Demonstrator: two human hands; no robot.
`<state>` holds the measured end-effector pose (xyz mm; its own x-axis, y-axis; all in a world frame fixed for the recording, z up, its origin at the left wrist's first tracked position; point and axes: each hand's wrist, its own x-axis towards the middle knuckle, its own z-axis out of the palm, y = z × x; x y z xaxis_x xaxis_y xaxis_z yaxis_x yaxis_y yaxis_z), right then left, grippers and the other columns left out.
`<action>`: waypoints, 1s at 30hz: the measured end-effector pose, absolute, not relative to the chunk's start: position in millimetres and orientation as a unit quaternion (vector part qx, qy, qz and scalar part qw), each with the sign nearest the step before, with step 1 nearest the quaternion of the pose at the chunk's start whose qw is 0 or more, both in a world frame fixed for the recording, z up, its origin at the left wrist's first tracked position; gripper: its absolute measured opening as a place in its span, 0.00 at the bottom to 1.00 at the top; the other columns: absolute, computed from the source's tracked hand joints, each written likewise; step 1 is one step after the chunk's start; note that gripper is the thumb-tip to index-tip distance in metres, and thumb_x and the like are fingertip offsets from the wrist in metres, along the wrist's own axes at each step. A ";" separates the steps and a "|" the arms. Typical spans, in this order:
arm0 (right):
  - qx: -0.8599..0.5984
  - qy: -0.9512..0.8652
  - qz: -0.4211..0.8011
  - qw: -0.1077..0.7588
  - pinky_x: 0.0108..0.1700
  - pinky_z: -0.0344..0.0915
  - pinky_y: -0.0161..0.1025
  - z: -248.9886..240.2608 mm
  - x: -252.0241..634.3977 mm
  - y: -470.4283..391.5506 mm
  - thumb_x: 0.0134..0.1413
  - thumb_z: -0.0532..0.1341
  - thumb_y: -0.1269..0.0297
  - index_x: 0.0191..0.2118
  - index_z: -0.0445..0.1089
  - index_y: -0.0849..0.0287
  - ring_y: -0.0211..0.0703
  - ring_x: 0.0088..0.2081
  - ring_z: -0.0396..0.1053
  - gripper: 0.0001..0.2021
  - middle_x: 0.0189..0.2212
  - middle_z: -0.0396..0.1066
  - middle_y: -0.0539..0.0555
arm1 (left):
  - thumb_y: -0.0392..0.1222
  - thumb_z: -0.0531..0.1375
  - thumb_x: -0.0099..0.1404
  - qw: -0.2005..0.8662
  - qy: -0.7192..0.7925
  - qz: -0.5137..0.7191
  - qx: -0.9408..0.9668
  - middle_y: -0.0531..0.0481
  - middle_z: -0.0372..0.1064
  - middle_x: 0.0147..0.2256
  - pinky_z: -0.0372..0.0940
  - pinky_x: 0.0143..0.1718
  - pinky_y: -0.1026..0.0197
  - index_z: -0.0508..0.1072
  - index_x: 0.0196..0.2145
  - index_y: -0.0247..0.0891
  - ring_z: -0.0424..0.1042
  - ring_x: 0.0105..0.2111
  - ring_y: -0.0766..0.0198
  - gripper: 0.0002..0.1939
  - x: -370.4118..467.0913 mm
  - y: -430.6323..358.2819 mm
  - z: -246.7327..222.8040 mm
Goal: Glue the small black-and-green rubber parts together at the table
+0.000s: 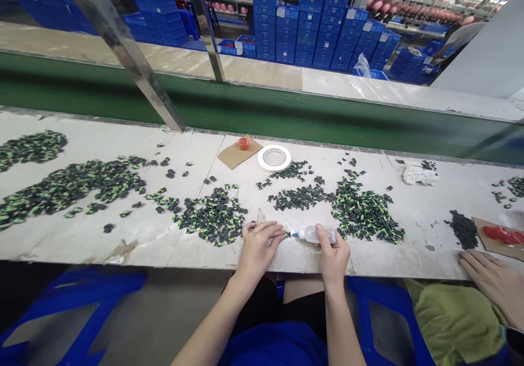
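My right hand point(334, 252) is closed round a small clear squeeze bottle point(309, 234), which lies nearly level with its blue tip pointing left. That tip meets a tiny black and green part point(288, 235), pinched in the fingertips of my left hand point(261, 241). Whether tip and part touch is too small to tell. Beyond my left hand spreads a pile of black and green parts point(215, 216). To the right of the bottle is another pile of green-flecked parts point(364, 210). Small black pieces point(301, 197) lie in a heap just past the bottle.
A white tape roll point(262, 162) and a red cap on cardboard point(230, 157) sit at the table's back. More parts point(73, 186) cover the left side. At right, a co-worker's hand point(493, 279) rests by a black heap point(463, 229). A green conveyor point(262, 104) runs behind.
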<state>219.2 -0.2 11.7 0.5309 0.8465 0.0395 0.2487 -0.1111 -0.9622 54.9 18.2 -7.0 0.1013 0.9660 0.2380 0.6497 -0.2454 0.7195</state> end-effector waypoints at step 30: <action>-0.695 -0.391 0.279 0.535 0.25 0.57 0.34 9.2 219.1 0.9 0.45 0.63 0.43 0.18 0.65 0.60 0.38 0.21 0.59 0.23 0.15 0.62 0.48 | 0.34 0.64 0.58 0.236 0.587 0.325 0.703 0.50 0.80 0.34 0.55 0.50 0.45 0.78 0.30 0.43 0.76 0.44 0.52 0.05 56.0 18.8 1.3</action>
<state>219.1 0.9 9.2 0.5391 0.8416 0.0313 0.2447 -0.1210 -0.9620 56.0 18.8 1.3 0.0992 0.9787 0.1799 0.6711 -0.1993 0.7141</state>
